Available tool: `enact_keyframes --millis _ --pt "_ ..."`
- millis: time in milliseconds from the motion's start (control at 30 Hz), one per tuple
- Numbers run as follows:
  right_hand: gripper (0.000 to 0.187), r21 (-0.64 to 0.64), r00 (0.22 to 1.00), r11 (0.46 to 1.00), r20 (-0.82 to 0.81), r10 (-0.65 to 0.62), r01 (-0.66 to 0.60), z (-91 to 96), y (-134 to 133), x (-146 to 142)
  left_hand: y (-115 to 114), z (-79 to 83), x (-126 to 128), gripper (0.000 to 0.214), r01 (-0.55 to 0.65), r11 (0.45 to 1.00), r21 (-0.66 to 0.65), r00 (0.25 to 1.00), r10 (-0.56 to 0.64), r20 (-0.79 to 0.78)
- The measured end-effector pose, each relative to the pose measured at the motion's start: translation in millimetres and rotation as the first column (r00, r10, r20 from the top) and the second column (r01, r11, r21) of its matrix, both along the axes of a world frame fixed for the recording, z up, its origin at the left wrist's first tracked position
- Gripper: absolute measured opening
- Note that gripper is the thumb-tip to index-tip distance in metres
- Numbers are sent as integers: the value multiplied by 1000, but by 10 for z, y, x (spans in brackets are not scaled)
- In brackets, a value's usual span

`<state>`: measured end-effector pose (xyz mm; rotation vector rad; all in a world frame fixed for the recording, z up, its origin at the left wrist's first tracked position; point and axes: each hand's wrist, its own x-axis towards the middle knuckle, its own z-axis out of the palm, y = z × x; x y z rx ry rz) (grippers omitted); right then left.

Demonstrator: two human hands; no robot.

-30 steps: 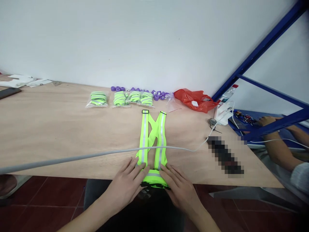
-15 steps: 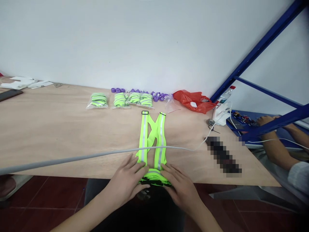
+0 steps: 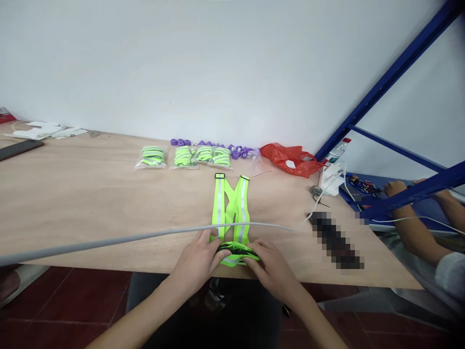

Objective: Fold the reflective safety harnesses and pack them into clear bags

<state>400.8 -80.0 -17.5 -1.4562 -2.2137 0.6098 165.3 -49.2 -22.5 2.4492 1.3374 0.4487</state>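
Observation:
A neon-yellow reflective vest made of straps lies on the table, its two silver-striped shoulder straps pointing away from me and crossing in the middle. Its near end is a folded bundle of straps with black parts. My left hand grips the left side of that bundle, thumb on top. On the right side, my right hand holds it the same way, fingers over the far edge. Some fingertips are hidden by the folds. A grey cable runs across the view over the straps.
Several clear bags of folded reflective straps lie towards the wall, with purple rolls behind them. A red plastic bag, a bottle and a blurred-out dark object are at the right. Beyond the blue frame, another person's arms show.
Both hands have lifted the near bundle and folded it away from me onto the straps. My fingers, flatter before, now curl around its sides. The view has shifted slightly.

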Motion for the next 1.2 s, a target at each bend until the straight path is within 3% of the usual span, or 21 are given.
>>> enact_keyframes --millis 200,400,700,800,900,967,1067,1200 --pt "17 130 997 992 80 -8 -2 -82 128 14 51 -90 82 36 -76 995 62 997 77 -17" --pt "32 205 970 978 229 -85 38 -187 210 0 159 -190 115 33 -84 980 181 996 87 -9" --pt "56 276 935 959 319 -154 64 -424 258 -8 257 -176 124 39 -101 986 130 991 112 -76" --pt "66 358 922 932 336 -190 61 -473 235 -31 287 -184 120 33 -81 987 136 994 90 -57" --pt "67 494 910 869 346 -226 28 -492 190 -59 308 -171 111 27 -21 987 162 999 25 -24" --pt "62 537 912 841 372 -172 -61 -488 162 -71 319 -155 109 26 22 979 203 1000 -19 -13" --pt "53 488 917 850 399 -18 -196 -462 143 -74 341 -151 111 25 61 961 268 998 -59 -15" --pt "45 383 943 906 331 49 -181 -390 135 -59 369 -173 79 23 117 951 287 993 -116 -22"
